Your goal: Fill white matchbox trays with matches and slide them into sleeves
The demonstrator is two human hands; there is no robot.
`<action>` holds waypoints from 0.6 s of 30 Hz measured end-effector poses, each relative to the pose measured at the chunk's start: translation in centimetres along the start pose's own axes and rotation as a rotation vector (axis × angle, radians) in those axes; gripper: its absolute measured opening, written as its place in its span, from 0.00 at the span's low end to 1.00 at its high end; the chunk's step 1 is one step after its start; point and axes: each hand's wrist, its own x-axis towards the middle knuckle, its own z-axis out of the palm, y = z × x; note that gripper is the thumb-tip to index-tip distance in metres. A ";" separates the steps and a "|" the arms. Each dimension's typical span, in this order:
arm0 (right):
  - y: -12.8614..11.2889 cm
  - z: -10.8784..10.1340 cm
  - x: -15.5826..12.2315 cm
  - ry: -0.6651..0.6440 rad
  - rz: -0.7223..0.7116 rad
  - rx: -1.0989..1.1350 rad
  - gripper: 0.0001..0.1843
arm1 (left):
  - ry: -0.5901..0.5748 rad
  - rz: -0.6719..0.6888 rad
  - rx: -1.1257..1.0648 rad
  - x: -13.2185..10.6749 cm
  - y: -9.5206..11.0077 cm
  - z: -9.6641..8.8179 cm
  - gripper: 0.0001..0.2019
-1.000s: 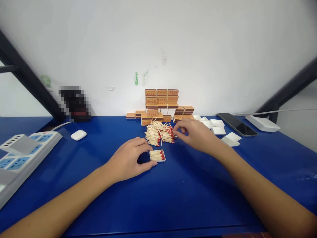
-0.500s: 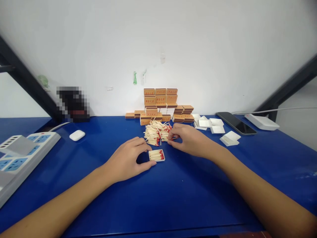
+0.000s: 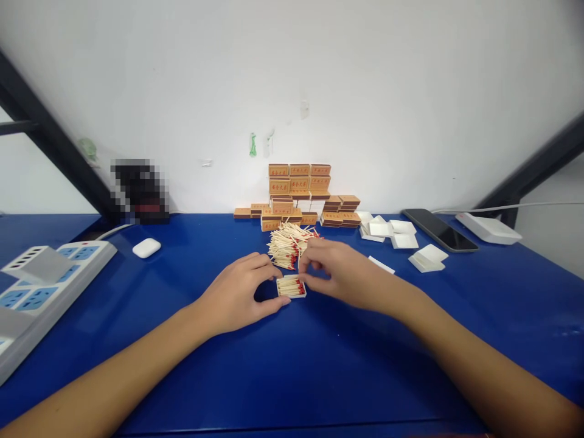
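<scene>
A small white matchbox tray (image 3: pixel 292 296) lies on the blue table, filled with red-tipped matches (image 3: pixel 288 286) laid side by side. My left hand (image 3: pixel 244 289) grips the tray's left end, thumb at the near edge and fingers at the far edge. Over the tray's right end is my right hand (image 3: pixel 335 267), thumb and forefinger pinched together by the match heads. What sits in that pinch is too small to make out, though it seems to be matches. Just behind the tray rises a loose pile of matches (image 3: pixel 285 243), partly hidden by my right hand.
Stacked orange matchboxes (image 3: pixel 298 182) stand against the wall behind the pile. White empty trays (image 3: pixel 392 234) lie to the right, with another tray (image 3: pixel 427 258) nearer. A phone (image 3: pixel 440 231), a white box (image 3: pixel 488 228), a white earbud case (image 3: pixel 146 247) and a power strip (image 3: pixel 59 286) lie around.
My right hand has moved left and nearer, from the right side of the match pile to the tray's right end. My left hand keeps its hold on the tray. The view has shifted slightly.
</scene>
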 end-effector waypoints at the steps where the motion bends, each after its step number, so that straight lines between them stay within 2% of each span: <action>1: -0.6 0.3 0.0 -0.021 -0.006 -0.008 0.04 | -0.001 0.002 -0.003 0.0 0.0 0.0 0.13; 5: -1.7 1.4 -0.1 -0.065 0.004 -0.070 0.05 | 0.002 0.010 -0.002 0.0 0.0 0.0 0.12; 18: -1.0 2.2 0.0 -0.024 -0.001 -0.098 0.04 | -0.004 0.002 -0.006 0.1 0.1 0.0 0.12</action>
